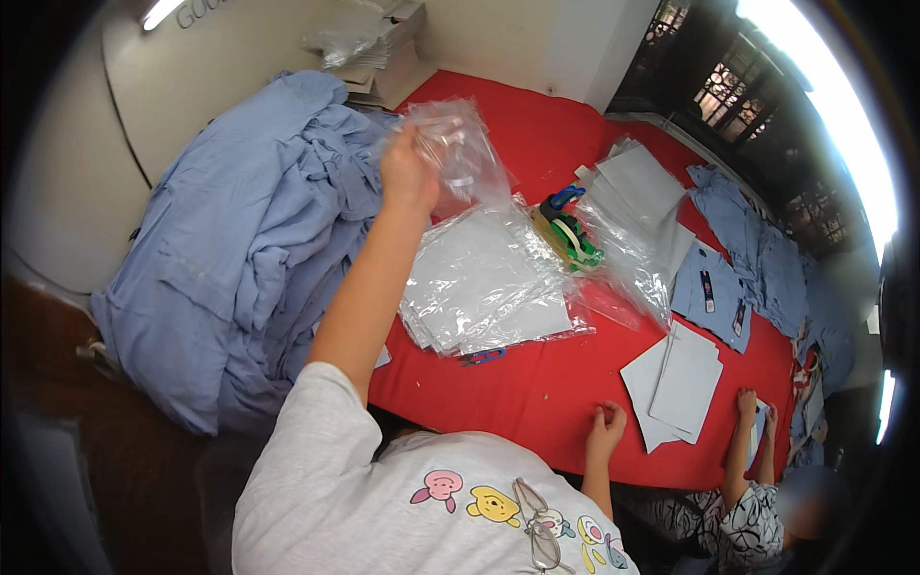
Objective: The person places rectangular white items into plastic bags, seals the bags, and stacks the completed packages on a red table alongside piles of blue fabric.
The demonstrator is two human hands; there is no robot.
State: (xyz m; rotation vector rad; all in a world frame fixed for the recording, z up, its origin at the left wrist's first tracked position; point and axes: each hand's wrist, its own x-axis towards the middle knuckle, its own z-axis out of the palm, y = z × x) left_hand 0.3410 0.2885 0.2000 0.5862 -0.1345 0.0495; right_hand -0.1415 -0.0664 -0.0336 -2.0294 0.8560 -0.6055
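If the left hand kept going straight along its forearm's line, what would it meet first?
Probably the stack of cardboard and bags by the wall. The left hand, gripping a clear plastic bag, points that way, though depth is unclear.

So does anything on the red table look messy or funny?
Yes. The blue shirts sit in one big rumpled heap spilling over the table's left edge, not folded. The left hand holds up a crinkled clear bag. The right hand rests on the table.
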